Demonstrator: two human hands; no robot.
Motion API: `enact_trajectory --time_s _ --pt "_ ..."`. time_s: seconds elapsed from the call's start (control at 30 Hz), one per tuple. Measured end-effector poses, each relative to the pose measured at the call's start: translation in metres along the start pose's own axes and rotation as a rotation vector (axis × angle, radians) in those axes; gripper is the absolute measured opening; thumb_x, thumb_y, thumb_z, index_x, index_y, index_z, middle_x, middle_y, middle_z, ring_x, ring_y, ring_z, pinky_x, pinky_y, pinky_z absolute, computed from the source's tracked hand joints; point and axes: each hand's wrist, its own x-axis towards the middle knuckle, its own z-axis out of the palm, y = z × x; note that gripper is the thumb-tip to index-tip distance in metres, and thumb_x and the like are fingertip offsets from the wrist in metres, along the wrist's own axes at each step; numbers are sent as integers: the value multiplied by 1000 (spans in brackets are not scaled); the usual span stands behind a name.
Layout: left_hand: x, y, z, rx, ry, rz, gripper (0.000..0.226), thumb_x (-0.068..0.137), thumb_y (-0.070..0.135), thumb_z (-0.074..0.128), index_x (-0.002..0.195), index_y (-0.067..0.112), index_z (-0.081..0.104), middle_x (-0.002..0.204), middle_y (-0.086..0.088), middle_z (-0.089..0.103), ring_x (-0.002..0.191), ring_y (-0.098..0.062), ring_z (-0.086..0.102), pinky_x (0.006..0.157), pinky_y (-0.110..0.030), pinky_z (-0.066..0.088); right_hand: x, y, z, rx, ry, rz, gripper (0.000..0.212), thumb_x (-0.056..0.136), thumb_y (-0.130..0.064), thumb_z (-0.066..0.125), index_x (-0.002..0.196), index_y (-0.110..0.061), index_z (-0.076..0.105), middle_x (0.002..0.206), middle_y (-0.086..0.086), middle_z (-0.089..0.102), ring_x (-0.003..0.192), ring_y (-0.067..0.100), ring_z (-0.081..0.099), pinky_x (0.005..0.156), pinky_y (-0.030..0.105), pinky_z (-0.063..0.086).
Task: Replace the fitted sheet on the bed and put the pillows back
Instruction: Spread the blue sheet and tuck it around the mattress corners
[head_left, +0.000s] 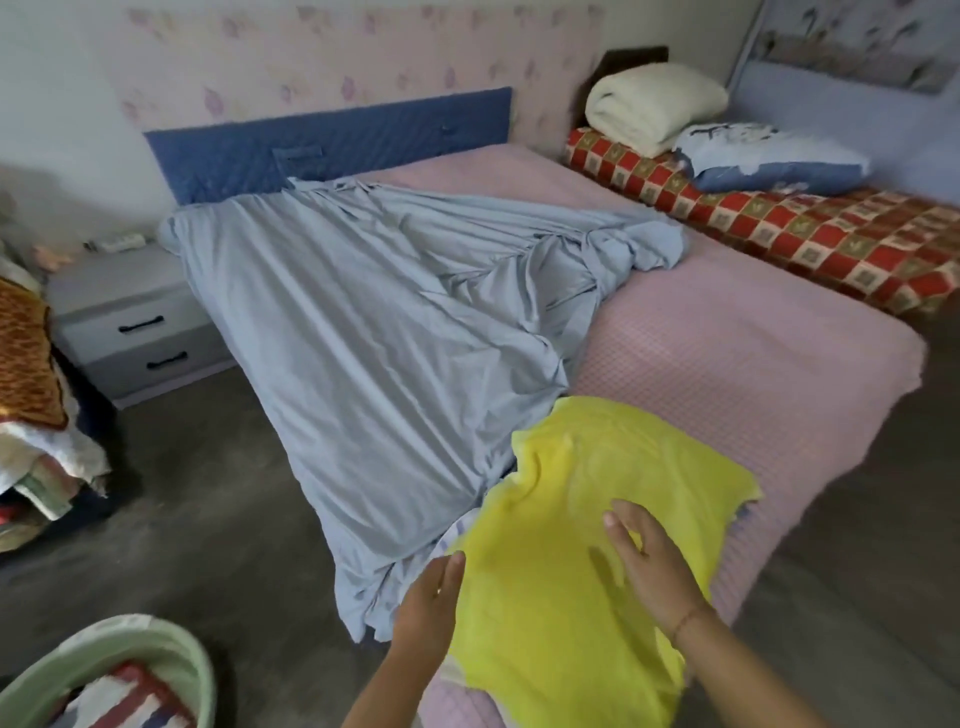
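Note:
A light blue fitted sheet (374, 332) lies bunched over the left half of the bed and hangs down its left side to the floor. The pink mattress cover (737, 364) shows bare on the right half. A yellow cloth (597, 499) lies on the near corner of the bed. My left hand (431, 603) rests at the yellow cloth's left edge with fingers straight. With fingers spread, my right hand (649, 561) lies flat on top of it. A blue and white pillow (769, 156) sits on the red checked bench beyond the bed.
A blue padded headboard (332, 140) backs the bed. A grey nightstand (130, 322) stands at the left. A folded cream blanket (654, 104) sits on the red checked bench (831, 234). A green laundry basket (119, 675) is at the bottom left, and piled fabrics (36, 415) at the left edge.

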Motion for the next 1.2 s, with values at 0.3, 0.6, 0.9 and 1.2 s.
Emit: enact_trajectory --time_s 0.3,0.6,0.9,1.2 --pt "9 84 84 76 -23 79 48 98 46 44 132 15 56 133 -2 58 125 -21 50 101 -31 36 0 64 -62 288 108 285 105 71 -72 62 149 -11 27 152 9 34 139 24 34 112 33 27" --pt "62 93 144 238 59 -95 72 96 59 38 150 12 31 152 -15 36 139 -33 35 113 -49 28 28 128 -108 490 -97 537 120 57 -80 66 146 -8 27 141 10 47 126 26 49 105 39 40" --pt "142 78 141 260 59 -192 106 59 91 50 133 15 52 129 -11 61 118 -30 58 102 -48 45 80 124 -101 378 -297 658 103 78 -71 54 152 -11 17 155 8 29 139 27 33 111 38 31" --pt "147 122 144 132 -56 -236 91 52 72 77 124 17 63 111 -5 70 99 -25 66 92 -41 52 114 128 -103 854 -321 872 121 27 -65 88 130 -18 47 135 7 55 124 27 51 110 47 37"
